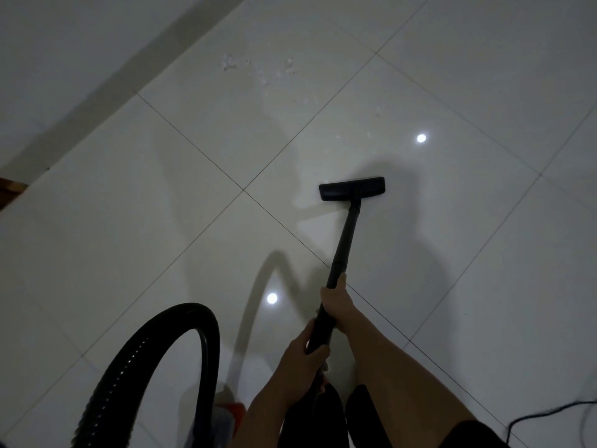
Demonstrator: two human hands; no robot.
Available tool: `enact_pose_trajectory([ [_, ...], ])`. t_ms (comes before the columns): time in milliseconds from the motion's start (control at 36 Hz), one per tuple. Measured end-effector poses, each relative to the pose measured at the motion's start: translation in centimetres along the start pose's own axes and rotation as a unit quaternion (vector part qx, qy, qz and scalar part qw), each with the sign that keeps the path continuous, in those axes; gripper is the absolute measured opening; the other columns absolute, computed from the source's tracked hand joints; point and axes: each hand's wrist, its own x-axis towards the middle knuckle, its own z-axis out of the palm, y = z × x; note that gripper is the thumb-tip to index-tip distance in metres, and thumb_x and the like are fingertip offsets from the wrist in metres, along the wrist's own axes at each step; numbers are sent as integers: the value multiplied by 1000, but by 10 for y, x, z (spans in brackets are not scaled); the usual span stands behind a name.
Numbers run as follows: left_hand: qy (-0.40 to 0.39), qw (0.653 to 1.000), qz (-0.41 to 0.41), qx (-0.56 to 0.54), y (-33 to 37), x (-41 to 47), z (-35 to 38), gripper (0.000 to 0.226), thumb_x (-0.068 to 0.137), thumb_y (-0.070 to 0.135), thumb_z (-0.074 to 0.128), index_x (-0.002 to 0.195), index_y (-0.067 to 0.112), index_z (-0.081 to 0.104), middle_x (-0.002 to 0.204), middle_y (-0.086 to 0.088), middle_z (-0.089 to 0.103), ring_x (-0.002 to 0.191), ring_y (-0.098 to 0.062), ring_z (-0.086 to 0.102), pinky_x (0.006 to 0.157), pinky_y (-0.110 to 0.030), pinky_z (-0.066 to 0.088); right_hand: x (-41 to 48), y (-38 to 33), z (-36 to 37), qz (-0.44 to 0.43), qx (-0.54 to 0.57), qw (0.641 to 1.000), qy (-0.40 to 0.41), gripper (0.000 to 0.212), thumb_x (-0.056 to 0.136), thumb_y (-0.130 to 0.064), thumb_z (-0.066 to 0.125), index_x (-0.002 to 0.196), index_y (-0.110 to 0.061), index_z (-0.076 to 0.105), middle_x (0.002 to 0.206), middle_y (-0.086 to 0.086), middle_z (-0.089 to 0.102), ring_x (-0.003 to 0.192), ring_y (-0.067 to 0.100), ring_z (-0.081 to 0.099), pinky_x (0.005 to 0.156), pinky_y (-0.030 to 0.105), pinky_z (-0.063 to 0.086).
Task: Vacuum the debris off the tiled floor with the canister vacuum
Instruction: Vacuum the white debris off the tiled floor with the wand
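While the left hand (308,349) and right hand (336,300) grip the wand (344,240) | nozzle (352,188) rests short of debris (258,67) | scatter near far edge of floor (129,221) looks uncollected

Flat on floor (129,221), ctr-right: nozzle (352,188). Behind it, slanting back toward bottom ctr: wand (345,240). Round wand, fwd grip: right hand (334,299); just behind, nearer rear end: left hand (307,350). Ahead of nozzle, well apart, upper ctr: debris (258,67) on floor, w/ a few bits trailing right + back toward nozzle. Beyond debris, running diag. across top left: wall (64,43). Bottom left, left of both hands: hose (161,344), arching up over floor. At arch's right foot, bottom ctr-left: canister (231,412), mostly cut off by frame edge. Far bottom right: cable (549,412) on floor, well apart from wand + hose.
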Motion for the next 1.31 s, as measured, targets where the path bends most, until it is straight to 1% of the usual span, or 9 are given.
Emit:
enact_pose_trajectory([
  [83, 6, 1000, 1, 4, 2, 0, 3, 62, 95, 9, 48, 149, 29, 23, 64, -4, 55, 43, -10, 52, 48, -24, 45, -1, -3, -3, -2, -7, 1000, 0, 74, 98, -13, 39, 152, -30, -10, 92, 11, 50, 71, 20, 53, 83, 42, 52],
  [250, 18, 1000, 9, 2, 11, -2, 11, 59, 94, 9, 49, 144, 34, 29, 64, -3, 57, 44, -9, 53, 49, -23, 45, -5, -9, -10, -1, -19, 1000, -3, 72, 99, -14, 36, 152, -30, -11, 82, 6, 50, 63, 17, 51, 56, 28, 45],
  [361, 26, 1000, 4, -9, 18, -3, 19, 59, 94, 8, 49, 142, 36, 30, 62, -3, 56, 44, -11, 52, 48, -26, 45, -9, -14, -19, -1, -33, 999, -5, 70, 100, -15, 35, 152, -29, -10, 89, 8, 51, 63, 15, 50, 54, 25, 43],
  [500, 38, 999, 10, -2, 26, 0, 29, 58, 94, 9, 49, 141, 36, 32, 69, -3, 56, 50, -10, 53, 53, -27, 45, -10, -20, -30, -5, -44, 999, -12, 68, 101, -17, 35, 152, -28, -7, 79, 4, 49, 62, 14, 51, 52, 24, 42],
  [611, 39, 999, 16, -29, 32, 1, 36, 57, 94, 7, 49, 140, 36, 34, 65, -3, 56, 50, -12, 54, 51, -27, 45, -6, -23, -35, -7, -42, 999, -14, 69, 100, -16, 36, 152, -29, -6, 82, 7, 51, 61, 16, 53, 55, 26, 46],
  [722, 46, 999, 18, -20, 37, 5, 38, 59, 93, 7, 49, 144, 30, 32, 68, -2, 56, 53, -11, 56, 54, -28, 46, -1, -26, -38, -13, -38, 999, -18, 70, 99, -14, 36, 152, -29, -7, 91, 11, 55, 63, 18, 54, 70, 36, 52],
  [917, 51, 998, 35, -9, 40, 6, 38, 58, 94, 7, 49, 144, 31, 32, 68, 0, 57, 51, -6, 55, 54, -24, 46, 0, -31, -39, -7, -29, 999, -20, 73, 97, -12, 36, 151, -33, -7, 91, 12, 55, 62, 17, 53, 61, 31, 49],
  [1222, 49, 998, 48, -16, 37, 9, 24, 56, 93, 6, 49, 141, 32, 36, 66, -2, 54, 50, -8, 54, 54, -25, 47, 1, -37, -25, -23, -35, 999, -9, 75, 95, -11, 37, 151, -33, -8, 107, 16, 56, 76, 22, 56, 84, 40, 53],
  [1306, 50, 997, 51, -24, 36, 10, 21, 53, 93, 6, 49, 135, 37, 40, 66, -3, 53, 50, -10, 53, 53, -27, 47, 2, -39, -22, -28, -41, 999, -7, 74, 96, -12, 37, 152, -32, -8, 109, 16, 55, 74, 20, 55, 82, 38, 52],
])
